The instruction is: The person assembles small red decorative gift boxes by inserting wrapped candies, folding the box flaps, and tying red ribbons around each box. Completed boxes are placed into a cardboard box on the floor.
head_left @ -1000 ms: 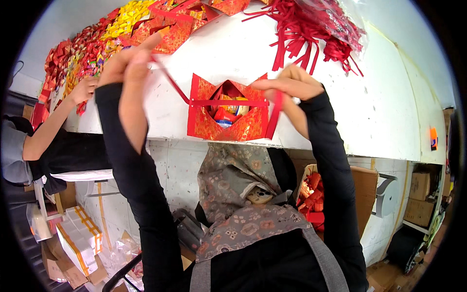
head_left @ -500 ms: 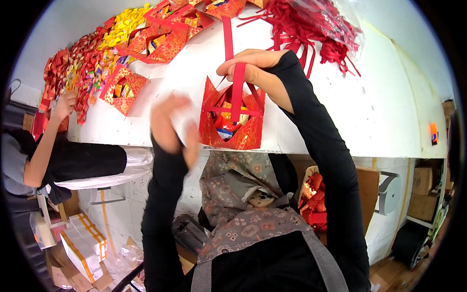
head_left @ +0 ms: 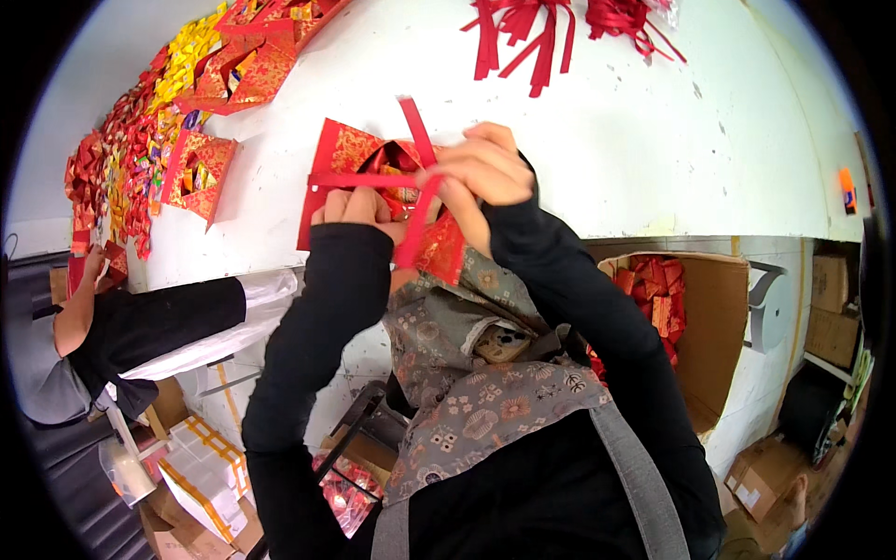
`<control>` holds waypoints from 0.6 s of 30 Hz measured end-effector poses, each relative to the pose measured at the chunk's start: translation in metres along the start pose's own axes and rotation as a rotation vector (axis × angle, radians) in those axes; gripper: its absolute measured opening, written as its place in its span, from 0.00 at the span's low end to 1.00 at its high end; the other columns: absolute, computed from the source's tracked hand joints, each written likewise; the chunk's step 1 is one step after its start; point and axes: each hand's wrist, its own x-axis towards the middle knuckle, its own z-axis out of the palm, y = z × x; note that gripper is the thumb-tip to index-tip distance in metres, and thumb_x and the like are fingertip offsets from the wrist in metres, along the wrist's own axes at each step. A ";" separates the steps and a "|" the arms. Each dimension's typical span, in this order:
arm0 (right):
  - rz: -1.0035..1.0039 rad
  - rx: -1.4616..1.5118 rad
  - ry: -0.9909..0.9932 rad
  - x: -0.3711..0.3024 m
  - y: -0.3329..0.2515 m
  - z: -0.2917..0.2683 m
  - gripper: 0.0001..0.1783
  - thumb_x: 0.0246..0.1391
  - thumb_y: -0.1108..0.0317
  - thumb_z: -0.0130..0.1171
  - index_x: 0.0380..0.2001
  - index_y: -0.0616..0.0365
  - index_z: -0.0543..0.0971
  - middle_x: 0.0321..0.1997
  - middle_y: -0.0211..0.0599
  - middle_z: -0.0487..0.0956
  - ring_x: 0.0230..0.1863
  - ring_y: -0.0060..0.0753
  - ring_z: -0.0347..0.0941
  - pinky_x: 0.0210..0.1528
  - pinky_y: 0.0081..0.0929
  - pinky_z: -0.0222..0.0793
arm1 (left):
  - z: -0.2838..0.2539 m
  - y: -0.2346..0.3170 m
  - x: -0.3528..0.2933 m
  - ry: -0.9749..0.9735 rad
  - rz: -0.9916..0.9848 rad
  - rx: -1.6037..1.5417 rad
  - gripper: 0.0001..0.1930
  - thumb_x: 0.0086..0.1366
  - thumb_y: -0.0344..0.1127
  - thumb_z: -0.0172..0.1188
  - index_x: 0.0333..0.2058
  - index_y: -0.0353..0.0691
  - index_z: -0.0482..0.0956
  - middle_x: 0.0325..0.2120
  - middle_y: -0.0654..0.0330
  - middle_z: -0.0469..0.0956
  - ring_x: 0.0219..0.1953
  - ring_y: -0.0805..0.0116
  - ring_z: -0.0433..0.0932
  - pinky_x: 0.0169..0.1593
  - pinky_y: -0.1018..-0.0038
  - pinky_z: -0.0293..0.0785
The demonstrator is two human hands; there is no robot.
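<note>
A red and gold paper gift box (head_left: 331,149) sits tilted at the near table edge, with wrapped sweets partly visible inside. My left hand (head_left: 359,207) is closed against the near side of the box, its fingers curled over the rim beneath a red ribbon. My right hand (head_left: 481,173) pinches the red ribbon (head_left: 417,126) above the box opening. One ribbon end sticks up past the fingers, another hangs down over the near side, and a band runs left across the box. My fingers hide part of the crossing.
Loose red ribbons (head_left: 523,33) lie at the far side of the white table (head_left: 635,140). Filled boxes (head_left: 247,70) and a heap of wrapped sweets (head_left: 121,154) are at left. A co-worker's hand (head_left: 93,266) is nearby. A cardboard carton (head_left: 709,327) holds red boxes below right.
My left hand has come up from the table edge onto the box. The box has shifted left and turned. My right hand has lowered with the ribbon, and my view has shifted.
</note>
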 end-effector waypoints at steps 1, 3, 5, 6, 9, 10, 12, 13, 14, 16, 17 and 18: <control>-0.027 -0.018 0.067 0.006 0.001 0.007 0.05 0.41 0.79 0.55 0.25 0.61 0.77 0.26 0.39 0.77 0.30 0.35 0.72 0.47 0.35 0.60 | -0.002 -0.006 0.002 -0.173 -0.078 0.101 0.22 0.32 0.39 0.71 0.31 0.48 0.78 0.35 0.60 0.63 0.40 0.59 0.62 0.38 0.64 0.58; -0.068 0.031 0.077 0.018 -0.001 0.014 0.03 0.41 0.78 0.56 0.25 0.64 0.76 0.27 0.41 0.77 0.29 0.38 0.71 0.41 0.33 0.63 | 0.006 -0.019 0.000 -0.139 0.029 0.137 0.23 0.34 0.41 0.71 0.35 0.48 0.78 0.41 0.58 0.64 0.44 0.56 0.62 0.43 0.62 0.61; -0.080 0.038 0.133 0.016 -0.001 0.016 0.03 0.42 0.77 0.57 0.25 0.64 0.76 0.26 0.40 0.77 0.28 0.38 0.71 0.38 0.31 0.64 | 0.008 -0.025 0.003 -0.154 0.064 0.156 0.24 0.35 0.41 0.70 0.36 0.47 0.78 0.42 0.57 0.63 0.45 0.55 0.62 0.44 0.61 0.61; -0.079 0.025 0.154 0.014 0.001 0.016 0.03 0.42 0.77 0.57 0.25 0.64 0.77 0.26 0.40 0.77 0.27 0.38 0.71 0.37 0.31 0.65 | 0.008 -0.026 0.006 -0.175 0.040 0.160 0.24 0.35 0.41 0.70 0.36 0.47 0.78 0.42 0.56 0.63 0.45 0.54 0.62 0.44 0.61 0.61; -0.063 -0.012 0.192 0.008 0.004 0.014 0.03 0.43 0.76 0.57 0.24 0.64 0.77 0.25 0.39 0.78 0.26 0.36 0.71 0.35 0.29 0.65 | 0.014 -0.026 0.012 -0.277 -0.097 0.140 0.25 0.35 0.41 0.70 0.38 0.47 0.77 0.44 0.55 0.62 0.46 0.53 0.61 0.44 0.60 0.61; -0.048 -0.023 0.186 0.008 0.004 0.015 0.03 0.43 0.76 0.57 0.24 0.64 0.77 0.25 0.39 0.78 0.25 0.36 0.72 0.35 0.28 0.65 | 0.016 -0.028 0.013 -0.310 -0.152 0.122 0.26 0.35 0.41 0.70 0.39 0.47 0.77 0.44 0.55 0.62 0.46 0.53 0.61 0.45 0.59 0.61; -0.042 -0.039 0.185 0.008 0.008 0.018 0.02 0.43 0.75 0.58 0.23 0.63 0.77 0.25 0.40 0.78 0.26 0.35 0.72 0.35 0.28 0.64 | 0.019 -0.033 0.011 -0.362 -0.256 0.078 0.27 0.36 0.41 0.70 0.40 0.47 0.76 0.45 0.54 0.62 0.47 0.52 0.61 0.45 0.59 0.62; -0.022 -0.036 0.180 0.007 0.008 0.018 0.02 0.44 0.75 0.58 0.24 0.63 0.77 0.25 0.40 0.78 0.26 0.35 0.72 0.35 0.28 0.64 | 0.019 -0.033 0.011 -0.383 -0.289 0.071 0.27 0.36 0.41 0.69 0.40 0.47 0.76 0.45 0.53 0.61 0.47 0.51 0.61 0.45 0.58 0.62; -0.002 -0.033 0.176 0.006 0.006 0.017 0.03 0.44 0.75 0.58 0.24 0.63 0.77 0.25 0.40 0.78 0.26 0.36 0.72 0.36 0.28 0.64 | 0.019 -0.032 0.011 -0.404 -0.313 0.084 0.27 0.36 0.41 0.69 0.41 0.46 0.76 0.46 0.53 0.61 0.47 0.51 0.61 0.46 0.58 0.62; -0.001 -0.026 0.174 0.008 0.006 0.017 0.03 0.44 0.75 0.58 0.24 0.63 0.77 0.25 0.40 0.78 0.26 0.36 0.72 0.36 0.27 0.65 | 0.013 -0.019 0.014 -0.441 -0.308 0.161 0.28 0.37 0.40 0.69 0.42 0.46 0.75 0.46 0.51 0.60 0.48 0.50 0.60 0.46 0.57 0.62; -0.014 -0.023 0.181 0.011 0.006 0.018 0.03 0.44 0.75 0.57 0.24 0.63 0.77 0.25 0.40 0.78 0.26 0.36 0.72 0.35 0.27 0.65 | 0.006 -0.011 0.014 -0.466 -0.290 0.217 0.29 0.37 0.40 0.69 0.43 0.46 0.74 0.46 0.50 0.60 0.48 0.49 0.60 0.46 0.57 0.62; -0.031 -0.019 0.187 0.014 0.006 0.019 0.03 0.44 0.75 0.57 0.24 0.63 0.76 0.25 0.40 0.78 0.26 0.36 0.72 0.35 0.27 0.65 | 0.003 -0.011 0.011 -0.445 -0.210 0.241 0.30 0.37 0.40 0.69 0.44 0.46 0.74 0.46 0.49 0.59 0.48 0.48 0.60 0.46 0.57 0.62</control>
